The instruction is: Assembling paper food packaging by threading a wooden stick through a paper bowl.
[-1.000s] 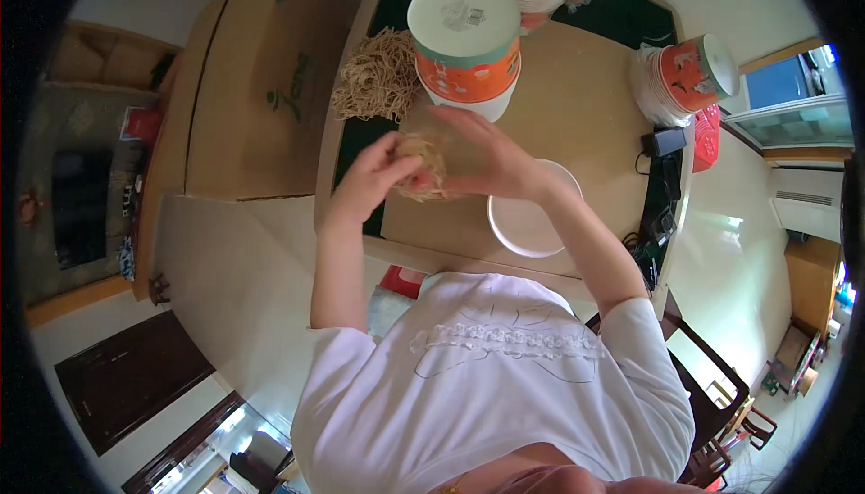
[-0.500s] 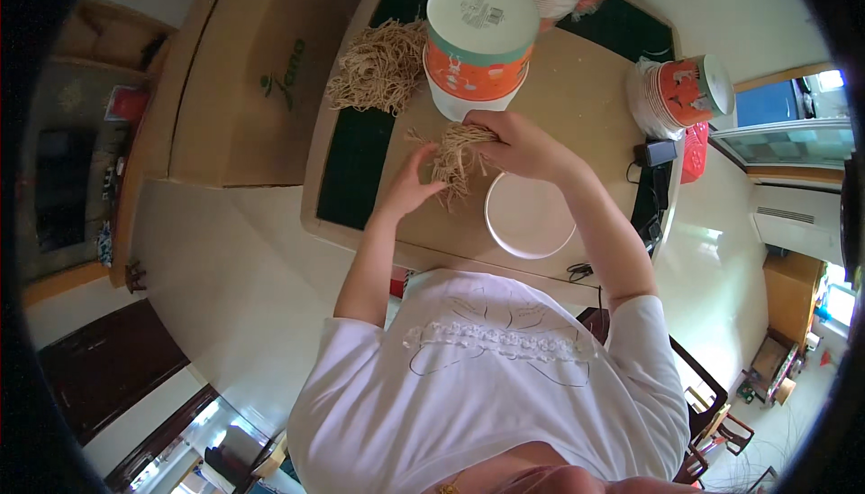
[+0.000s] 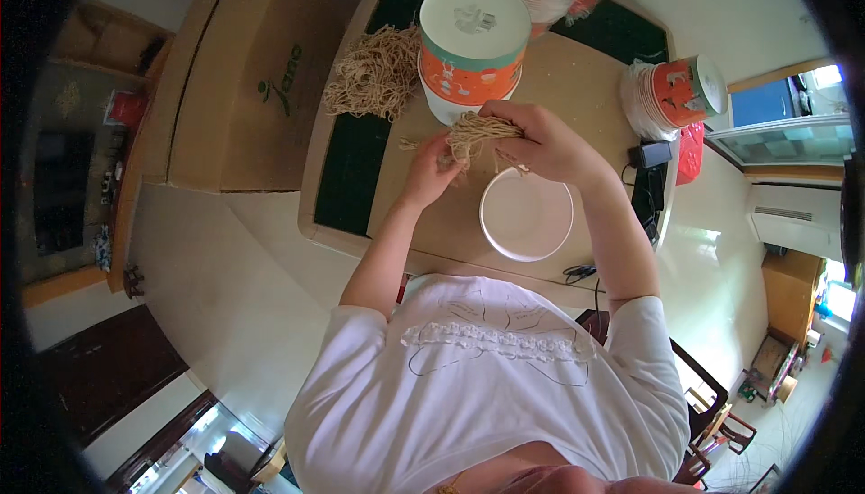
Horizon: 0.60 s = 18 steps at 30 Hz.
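The tan strand bundle (image 3: 482,132) is up between both hands, over the desk (image 3: 586,80). Right hand (image 3: 545,145) has its fingers wrapped round the bundle's right end. Left hand (image 3: 431,170) has its fingers right up against the left end, but it's kinda blurry so I can't tell if they're gripping. White bowl (image 3: 527,217) sits near the desk's front edge, bigger strand pile (image 3: 377,72) by the left edge.
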Tool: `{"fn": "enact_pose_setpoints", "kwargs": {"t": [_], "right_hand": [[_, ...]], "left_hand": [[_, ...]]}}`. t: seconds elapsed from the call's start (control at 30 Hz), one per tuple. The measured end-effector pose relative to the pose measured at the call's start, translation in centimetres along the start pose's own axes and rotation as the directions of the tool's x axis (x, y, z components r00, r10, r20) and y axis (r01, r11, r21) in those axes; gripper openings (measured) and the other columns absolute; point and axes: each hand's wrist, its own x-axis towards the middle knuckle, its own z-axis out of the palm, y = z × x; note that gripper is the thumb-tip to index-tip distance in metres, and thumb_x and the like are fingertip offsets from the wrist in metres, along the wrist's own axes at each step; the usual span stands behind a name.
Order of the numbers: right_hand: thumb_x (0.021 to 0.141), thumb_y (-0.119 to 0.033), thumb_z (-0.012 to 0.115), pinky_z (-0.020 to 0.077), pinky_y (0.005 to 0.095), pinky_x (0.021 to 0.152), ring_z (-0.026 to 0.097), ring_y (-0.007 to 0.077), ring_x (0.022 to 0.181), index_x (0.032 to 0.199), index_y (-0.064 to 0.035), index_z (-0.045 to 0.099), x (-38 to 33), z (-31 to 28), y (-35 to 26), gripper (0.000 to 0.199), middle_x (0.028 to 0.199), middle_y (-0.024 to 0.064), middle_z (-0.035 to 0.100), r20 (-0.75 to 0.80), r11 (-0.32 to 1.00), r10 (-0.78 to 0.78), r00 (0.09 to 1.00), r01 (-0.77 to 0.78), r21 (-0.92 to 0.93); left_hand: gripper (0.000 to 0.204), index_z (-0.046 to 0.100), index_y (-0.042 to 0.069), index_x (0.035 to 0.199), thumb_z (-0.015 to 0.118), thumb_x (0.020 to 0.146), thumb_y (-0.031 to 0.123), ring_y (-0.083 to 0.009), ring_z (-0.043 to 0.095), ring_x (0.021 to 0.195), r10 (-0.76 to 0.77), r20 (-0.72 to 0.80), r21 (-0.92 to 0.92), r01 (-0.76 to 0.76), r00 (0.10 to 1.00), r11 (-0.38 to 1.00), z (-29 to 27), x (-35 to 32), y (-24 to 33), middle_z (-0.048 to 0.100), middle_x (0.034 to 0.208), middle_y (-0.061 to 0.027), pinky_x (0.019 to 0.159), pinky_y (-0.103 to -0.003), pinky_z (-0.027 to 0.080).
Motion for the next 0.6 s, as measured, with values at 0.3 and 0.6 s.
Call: {"fn": "enact_pose_setpoints", "kwargs": {"t": [0.3,0.6], "right_hand": [[0.082,-0.002,0.056,0.0493,0.0357,0.072,0.063,0.0267,0.082,0.115,-0.0018,0.055,0.2,1.2,5.9,0.034,0.089,0.0106,0.063,-0.158,0.901,0.074,0.985,-0.134,-0.413],[0.081,-0.007,0.063,0.0459,0.0421,0.088,0.052,0.0359,0.105,0.107,-0.0052,0.057,-3.4,7.6,7.7,0.026,0.109,0.016,0.055,-0.322,0.935,0.015,0.946,-0.128,-0.33]], "left_hand": [[0.03,0.058,0.006,0.117,0.061,0.09,0.02,-0.0118,0.063,0.088,-0.702,0.454,-0.357,0.834,0.549,0.421,-6.4,0.7,4.4,0.065,0.101,-0.0018,0.07,-0.026,0.051],[0.033,0.053,0.0,0.121,0.055,0.094,0.018,-0.0217,0.058,0.109,-0.652,0.515,-0.781,0.619,0.557,-0.088,-5.9,-3.1,3.3,0.06,0.12,-0.0113,0.093,-0.037,0.049]]}}
